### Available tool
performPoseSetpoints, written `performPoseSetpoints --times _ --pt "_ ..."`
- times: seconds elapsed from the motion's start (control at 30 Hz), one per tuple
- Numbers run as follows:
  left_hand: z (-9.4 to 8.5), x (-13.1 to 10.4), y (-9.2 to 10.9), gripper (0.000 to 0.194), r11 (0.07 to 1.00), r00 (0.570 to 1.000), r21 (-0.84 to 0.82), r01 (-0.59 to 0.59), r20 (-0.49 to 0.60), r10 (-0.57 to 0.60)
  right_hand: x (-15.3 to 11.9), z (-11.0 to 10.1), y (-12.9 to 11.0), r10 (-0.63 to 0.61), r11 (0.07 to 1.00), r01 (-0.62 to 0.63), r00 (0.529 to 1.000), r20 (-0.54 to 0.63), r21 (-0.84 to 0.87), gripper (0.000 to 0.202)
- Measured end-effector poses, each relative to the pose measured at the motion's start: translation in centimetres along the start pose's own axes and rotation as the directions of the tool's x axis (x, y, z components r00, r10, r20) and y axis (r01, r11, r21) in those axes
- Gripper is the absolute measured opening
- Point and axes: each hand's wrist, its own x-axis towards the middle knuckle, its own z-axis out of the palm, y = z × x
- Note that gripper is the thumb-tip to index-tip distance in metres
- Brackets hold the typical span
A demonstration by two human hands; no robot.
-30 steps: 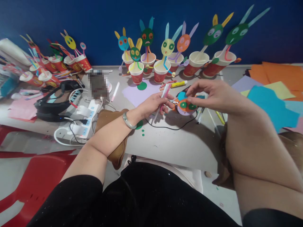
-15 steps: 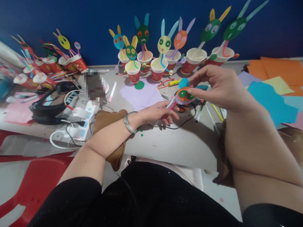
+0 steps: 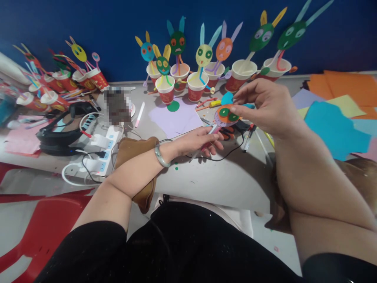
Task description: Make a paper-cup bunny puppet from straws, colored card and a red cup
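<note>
Over the middle of the table I hold a paper animal puppet (image 3: 225,114) with an orange face, green eyes, a lilac lower part and blue ears. My left hand (image 3: 204,141) is closed round its pale handle; something pink also shows in that grip, too covered to name. Thumb and fingers of my right hand (image 3: 262,106) pinch at the top of the puppet's head, between the two blue ears. What exactly the fingertips grip is hidden. Below and behind the puppet lie scissors with orange handles (image 3: 228,133), partly covered.
Several finished puppets stand in red and white paper cups (image 3: 195,92) along the blue wall. A lilac sheet (image 3: 179,122) bears a green paper circle (image 3: 173,106). Coloured paper (image 3: 335,129) lies at the right. A power strip (image 3: 107,149) with cables and a black headset (image 3: 63,133) are at the left.
The puppet has tipped upward a little, so its face and blue ear show more fully. My right hand has shifted slightly left and up with it. My left hand barely moved.
</note>
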Motion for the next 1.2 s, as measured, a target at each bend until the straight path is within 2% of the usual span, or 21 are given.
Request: performPoseSetpoints --times 0.27,0.6,1.0,1.1,1.2 --pt "0.7 -0.2 0.5 0.020 0.998 0.997 -0.051 0.023 -0.073 -0.027 -0.2 0.5 -0.4 -0.001 0.999 0.002 1.000 0.020 -0.038 0.028" --pt "0.9 -0.1 0.3 0.026 1.000 0.990 -0.017 -0.008 -0.141 0.006 -0.6 1.1 0.1 0.041 0.996 -0.038 0.999 0.028 -0.076 0.025" --pt "0.9 0.0 0.0 0.030 0.999 0.983 -0.012 -0.047 -0.177 0.045 -1.1 1.6 -1.4 0.089 0.991 -0.084 0.995 0.044 -0.102 0.023" --pt "0.9 0.1 0.0 0.030 0.998 0.980 -0.014 -0.061 -0.189 0.057 -1.2 1.7 -1.3 0.097 0.993 -0.094 0.995 0.037 -0.076 0.028" --pt "0.9 0.2 0.2 0.032 0.997 0.972 -0.012 -0.074 -0.226 0.069 -0.9 1.8 -0.6 0.088 0.996 -0.089 0.996 -0.030 -0.003 0.045"
